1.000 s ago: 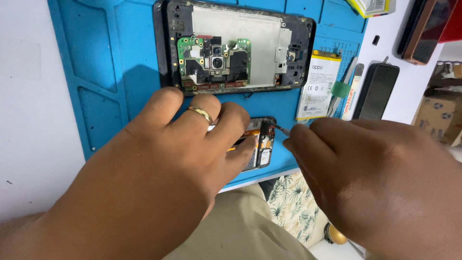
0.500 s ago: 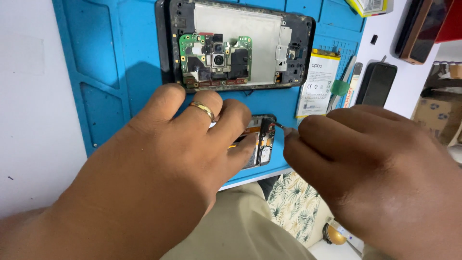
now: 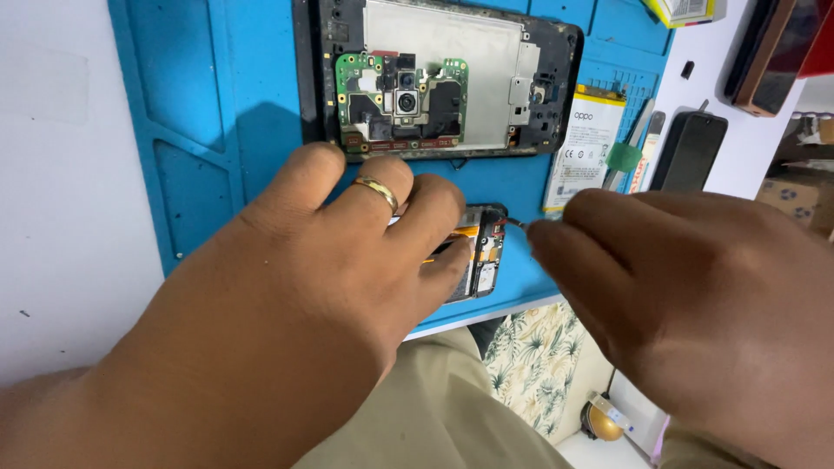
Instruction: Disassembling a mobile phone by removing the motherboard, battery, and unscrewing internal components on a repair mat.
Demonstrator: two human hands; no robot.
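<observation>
My left hand (image 3: 313, 278), with a gold ring on one finger, lies over a small opened phone (image 3: 483, 252) near the front edge of the blue work mat (image 3: 217, 113) and pins it down. Most of that phone is hidden under my fingers; only its right end with dark parts and an orange strip shows. My right hand (image 3: 695, 295) holds a thin metal tool (image 3: 514, 223) whose tip touches the phone's right end. The tool's handle is hidden inside my fist.
A larger opened phone (image 3: 443, 78) with a green circuit board and camera lies at the mat's back. A white battery (image 3: 584, 148) lies to its right, beside a green-tipped tool (image 3: 627, 155), a dark phone (image 3: 691, 149) and another dark device (image 3: 773, 61). My trousers show below the table edge.
Both hands stay on the small phone. My right hand has shifted slightly, and the tool tip remains at the phone's right end.
</observation>
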